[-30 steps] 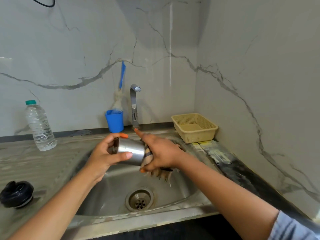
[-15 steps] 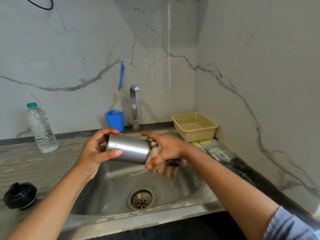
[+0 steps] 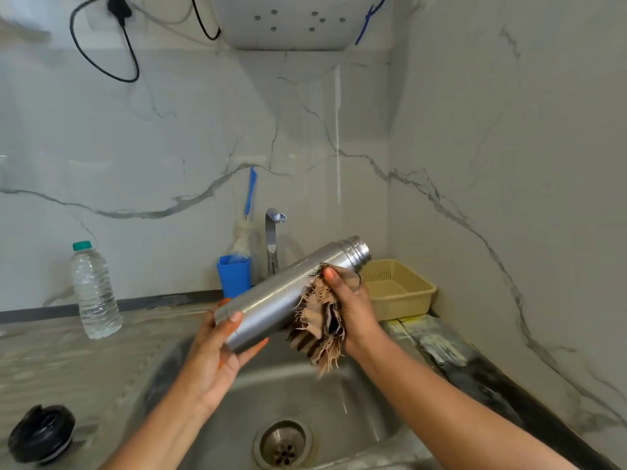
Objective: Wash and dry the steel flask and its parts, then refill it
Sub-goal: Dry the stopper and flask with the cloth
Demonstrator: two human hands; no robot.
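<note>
While the steel flask (image 3: 288, 293) slants from near-left base to far-right mouth, the left hand (image 3: 212, 361) clamps its base. The right hand (image 3: 353, 305) fingers (image 3: 330, 274) press a frayed cloth (image 3: 319, 320) against its upper body.

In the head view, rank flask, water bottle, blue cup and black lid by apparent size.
1. flask, though nearest the camera
2. water bottle
3. black lid and blue cup look alike; not ranked.

Marbled counter (image 3: 51, 361), water bottle (image 3: 96, 293), black lid (image 3: 40, 434), blue cup (image 3: 234, 275), beige basket (image 3: 400, 293)
</note>
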